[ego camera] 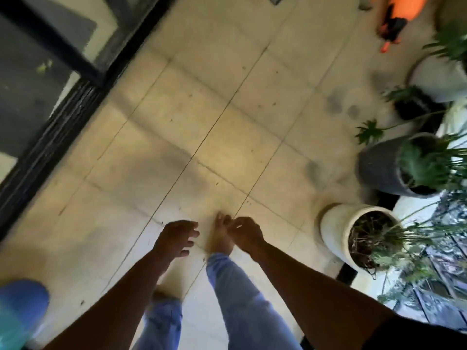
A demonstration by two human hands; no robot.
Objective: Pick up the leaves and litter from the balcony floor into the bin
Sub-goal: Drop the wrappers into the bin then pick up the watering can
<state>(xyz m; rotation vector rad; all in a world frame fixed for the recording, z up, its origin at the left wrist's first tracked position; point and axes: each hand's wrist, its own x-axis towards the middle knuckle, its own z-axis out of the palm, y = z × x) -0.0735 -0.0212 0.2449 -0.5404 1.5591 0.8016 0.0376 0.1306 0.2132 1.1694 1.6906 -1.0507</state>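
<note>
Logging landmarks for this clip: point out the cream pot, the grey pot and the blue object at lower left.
cream pot point(333, 223): head view, on its outer side wall.
grey pot point(379, 165): head view, on its outer side wall.
blue object point(22, 301): head view, on its blurred top surface.

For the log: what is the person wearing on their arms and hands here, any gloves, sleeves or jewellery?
No gloves: the left hand and right hand are bare, as are both forearms. A dark short sleeve shows at the right upper arm. No watch or rings are discernible; the picture is blurred.
</note>
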